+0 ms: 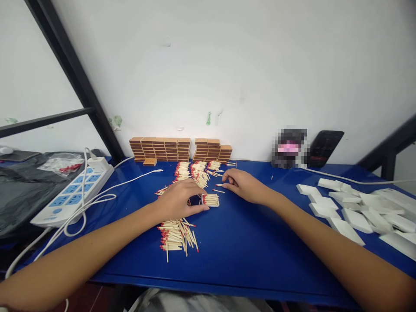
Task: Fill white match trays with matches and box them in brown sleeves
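A small white matchbox tray [218,203] lies on the blue table, filled with red-tipped matches. My left hand [180,199] grips it from the left side, the thumb at the near edge and the fingers at the far edge. To the right, my right hand [238,184] pinches a single match [219,185], its red head pointing left. Another loose match [218,191] rests on the table just below those fingertips. A heap of matches [177,236] spreads in front of my left hand, and more piles of matches [198,172] lie behind it, partly hidden by the hand.
Stacked brown matchboxes [159,149] line the wall, with one single matchbox [150,162] before them. White empty trays [357,221] are scattered at right. A power strip [73,190] with white cables stands at left. A dark phone [326,148] leans on the wall.
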